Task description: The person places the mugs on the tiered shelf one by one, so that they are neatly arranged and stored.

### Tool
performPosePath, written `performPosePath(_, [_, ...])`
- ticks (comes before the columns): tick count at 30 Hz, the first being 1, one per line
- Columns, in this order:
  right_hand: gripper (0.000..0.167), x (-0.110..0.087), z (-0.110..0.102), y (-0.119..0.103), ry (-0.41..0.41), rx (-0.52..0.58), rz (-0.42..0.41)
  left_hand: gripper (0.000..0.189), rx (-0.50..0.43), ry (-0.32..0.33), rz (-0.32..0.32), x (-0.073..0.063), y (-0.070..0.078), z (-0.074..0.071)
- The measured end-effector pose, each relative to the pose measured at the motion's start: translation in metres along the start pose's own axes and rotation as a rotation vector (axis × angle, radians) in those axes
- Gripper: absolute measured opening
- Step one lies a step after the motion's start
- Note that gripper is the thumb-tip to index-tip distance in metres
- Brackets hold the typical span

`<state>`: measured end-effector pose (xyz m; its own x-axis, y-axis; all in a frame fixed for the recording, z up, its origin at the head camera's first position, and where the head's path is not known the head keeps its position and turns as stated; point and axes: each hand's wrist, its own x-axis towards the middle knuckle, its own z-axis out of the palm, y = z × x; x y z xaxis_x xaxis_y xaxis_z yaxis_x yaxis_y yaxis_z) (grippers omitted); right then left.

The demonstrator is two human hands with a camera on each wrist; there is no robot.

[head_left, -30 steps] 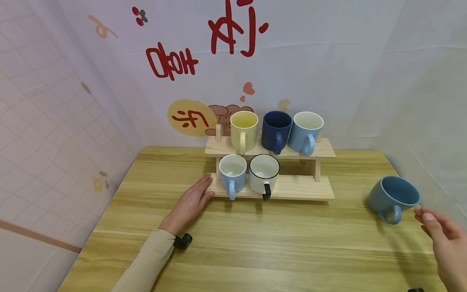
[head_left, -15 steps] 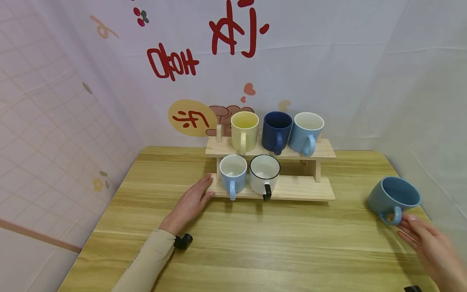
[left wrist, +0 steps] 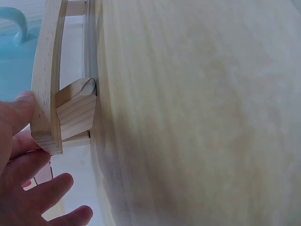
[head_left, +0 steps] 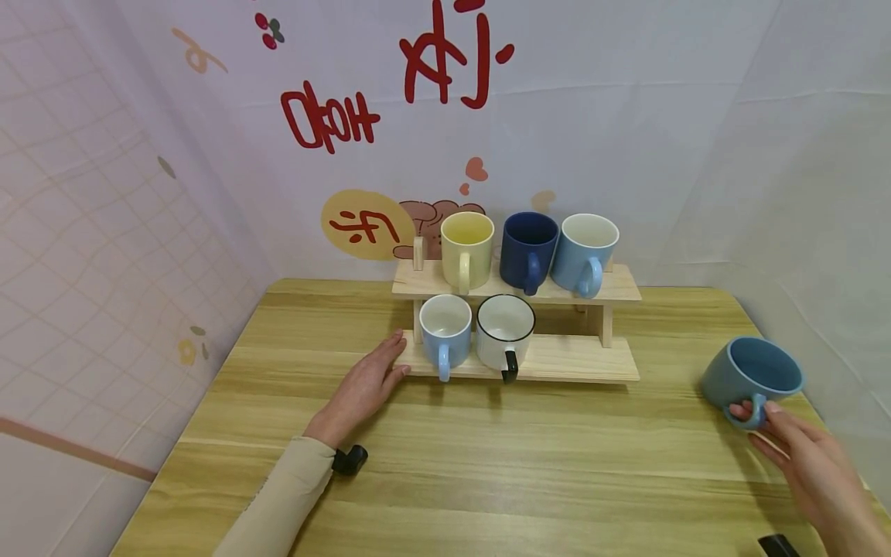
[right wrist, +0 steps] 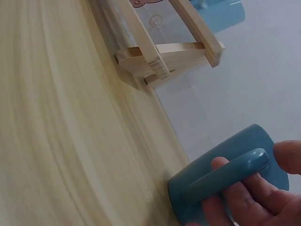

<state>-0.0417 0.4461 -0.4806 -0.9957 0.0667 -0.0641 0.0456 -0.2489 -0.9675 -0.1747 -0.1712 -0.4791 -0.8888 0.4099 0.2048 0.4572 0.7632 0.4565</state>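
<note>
At the table's right side, my right hand (head_left: 810, 460) holds a grey-blue mug (head_left: 720, 379) by its handle. In the right wrist view, fingers (right wrist: 242, 202) pass through the loop of the mug handle (right wrist: 223, 176), with the thumb close to its upper end. My left hand (head_left: 358, 394) grips the left end of a two-tier wooden shelf (head_left: 581, 360) at its lower board. From the left wrist, the thumb lies on one face of the board (left wrist: 47, 89) and a finger sits behind its end; the other fingers spread free.
On the upper tier stand a yellow mug (head_left: 455, 259), a navy mug (head_left: 518, 251) and a light blue mug (head_left: 574, 255). The lower tier bears a small light blue mug (head_left: 435, 348) and a white black-rimmed mug (head_left: 493, 348). A printed cloth (head_left: 626, 116) hangs behind the table.
My right hand has moved left to the grey-blue mug and put its fingers through the handle. The mug and the left hand stay where they were.
</note>
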Motion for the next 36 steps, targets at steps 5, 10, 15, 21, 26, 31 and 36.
performPosePath(5, [0.033, 0.003, 0.004, 0.000, 0.005, -0.038, -0.022, 0.055, -0.001, -0.014, -0.014, 0.001, 0.002, -0.001])
performPosePath(10, [0.030, 0.008, 0.007, 0.002, 0.037, -0.065, -0.032, 0.055, 0.002, -0.025, -0.024, 0.002, 0.003, -0.002])
performPosePath(15, [0.030, 0.007, 0.012, 0.005, 0.071, -0.081, -0.043, 0.054, -0.001, -0.017, -0.019, 0.002, 0.003, -0.003])
performPosePath(21, [0.027, 0.004, 0.019, 0.006, 0.180, -0.102, -0.043, 0.055, 0.005, -0.006, -0.009, 0.002, 0.003, -0.002])
performPosePath(26, [0.025, 0.002, 0.025, 0.006, 0.221, -0.019, -0.088, 0.054, 0.008, -0.014, -0.017, 0.002, 0.004, -0.003])
performPosePath(31, [0.024, 0.001, 0.032, 0.002, 0.238, 0.040, -0.147, 0.054, 0.001, -0.015, -0.018, 0.002, 0.005, -0.003])
performPosePath(36, [0.023, -0.001, 0.040, -0.004, 0.242, 0.045, -0.201, 0.054, 0.005, -0.009, -0.011, 0.002, 0.004, -0.002])
